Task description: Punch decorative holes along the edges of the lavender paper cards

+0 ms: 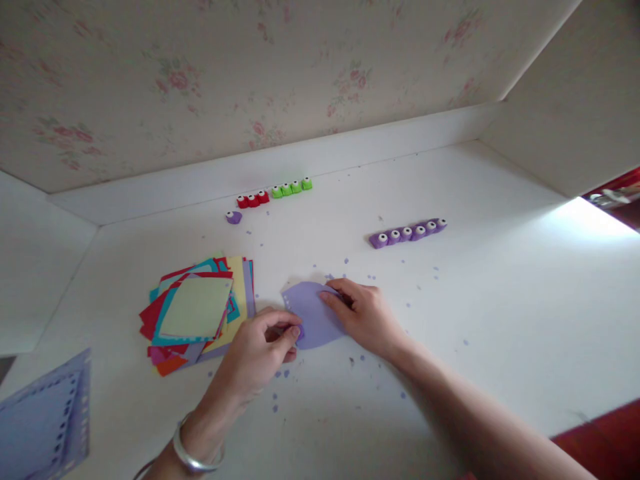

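A light purple paper sheet with a few small holes near its left edge lies on the white table between my hands. My right hand pinches its upper right part between thumb and fingers. At the paper's lower left edge, my left hand is closed on a small purple punch, mostly hidden by the fingers. Left of that hand is a stack of coloured papers, some with punched edges.
Red punches, green punches and a single purple punch stand at the back. A row of purple punches is at the right. Punched purple sheets lie at the lower left. Small paper bits dot the table.
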`<state>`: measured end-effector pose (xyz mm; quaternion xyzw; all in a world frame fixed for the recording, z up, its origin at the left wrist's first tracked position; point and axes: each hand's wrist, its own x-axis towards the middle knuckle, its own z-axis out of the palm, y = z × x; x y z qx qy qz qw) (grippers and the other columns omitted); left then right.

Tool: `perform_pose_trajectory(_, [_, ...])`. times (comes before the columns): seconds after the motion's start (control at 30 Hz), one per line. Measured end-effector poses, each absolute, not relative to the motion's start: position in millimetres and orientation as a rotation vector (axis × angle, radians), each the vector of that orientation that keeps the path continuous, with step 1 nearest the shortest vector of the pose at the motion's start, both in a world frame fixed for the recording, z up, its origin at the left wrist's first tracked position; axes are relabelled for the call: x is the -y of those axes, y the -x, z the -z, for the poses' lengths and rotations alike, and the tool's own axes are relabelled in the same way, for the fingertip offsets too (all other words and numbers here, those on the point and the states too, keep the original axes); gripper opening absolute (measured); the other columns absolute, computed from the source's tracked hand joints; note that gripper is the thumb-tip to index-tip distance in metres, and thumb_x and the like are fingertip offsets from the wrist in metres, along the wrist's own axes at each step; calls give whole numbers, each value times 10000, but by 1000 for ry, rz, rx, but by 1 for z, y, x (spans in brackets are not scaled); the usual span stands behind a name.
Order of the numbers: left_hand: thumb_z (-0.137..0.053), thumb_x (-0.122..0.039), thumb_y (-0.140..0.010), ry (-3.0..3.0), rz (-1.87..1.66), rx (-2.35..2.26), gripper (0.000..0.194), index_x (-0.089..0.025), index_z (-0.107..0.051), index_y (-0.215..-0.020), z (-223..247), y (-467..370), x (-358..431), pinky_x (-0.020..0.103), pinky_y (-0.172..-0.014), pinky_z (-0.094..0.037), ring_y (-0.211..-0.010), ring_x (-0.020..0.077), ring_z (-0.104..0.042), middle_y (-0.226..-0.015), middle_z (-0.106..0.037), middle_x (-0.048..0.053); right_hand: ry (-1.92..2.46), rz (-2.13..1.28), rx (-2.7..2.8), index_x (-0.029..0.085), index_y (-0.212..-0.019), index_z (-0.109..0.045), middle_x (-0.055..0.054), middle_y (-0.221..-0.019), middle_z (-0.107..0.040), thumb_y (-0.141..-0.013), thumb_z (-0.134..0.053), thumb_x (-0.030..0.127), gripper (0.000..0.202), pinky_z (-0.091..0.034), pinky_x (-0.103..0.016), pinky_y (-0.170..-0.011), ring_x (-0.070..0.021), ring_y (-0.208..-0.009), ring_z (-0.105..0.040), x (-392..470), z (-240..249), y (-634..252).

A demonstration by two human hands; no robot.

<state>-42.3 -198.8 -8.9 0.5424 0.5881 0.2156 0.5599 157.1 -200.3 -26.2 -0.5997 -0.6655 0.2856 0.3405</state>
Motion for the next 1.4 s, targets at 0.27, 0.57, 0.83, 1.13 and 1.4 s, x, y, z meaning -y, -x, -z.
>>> perform_pose_trajectory(0.27, [-693, -279, -748, -1271, -575, -1311, 113, -206, -746, -817, 9, 46, 197, 255, -513, -591, -582, 136, -659, -817, -687, 43, 1563, -753, 1729, 208, -951, -669, -17, -773, -705, -902, -533, 300, 172, -423, -225, -566, -128, -617, -607, 200, 27, -157])
perform_pose_trajectory(0.57, [-655, -339, -805, -1294, -575, -1324, 204, -216, -741, -943, 3, 61, 212, 269, -621, -599, -645, 135, -678, -969, -689, 61, 1569, -732, 1758, 195, -929, -675, -23, -778, -704, -905, -527, 306, 187, -407, -229, -574, -126, -633, -599, 199, 26, -157])
perform_pose_trajectory(0.83, [-566, -453, -854, -1520, -640, -1509, 333, -204, -695, -1034, 10, 94, 229, 288, -631, -607, -719, 157, -683, -1157, -628, 81, 1591, -744, 1746, 193, -937, -682, -29, -757, -698, -890, -536, 330, 205, -428, -245, -593, -132, -622, -595, 199, 27, -159])
perform_pose_trajectory(1.13, [-576, -312, -864, -2051, -706, -1681, 270, -230, -602, -1120, 27, 91, 253, 294, -703, -571, -743, 180, -674, -1084, -660, 69, 1493, -469, 1740, 183, -1142, -618, -115, -1103, -656, -888, -552, 313, 293, -498, -411, -864, -233, -950, -616, 206, 28, -155])
perform_pose_trajectory(1.4, [-554, -367, -906, -2042, -868, -1405, 476, -241, -429, -1348, 14, 74, 258, 219, -635, -565, -630, 125, -661, -982, -706, 39, 920, -889, 2083, 216, -1290, -552, -89, -1265, -603, -917, -531, 227, 373, -484, -336, -976, -185, -1154, -563, 242, -7, -134])
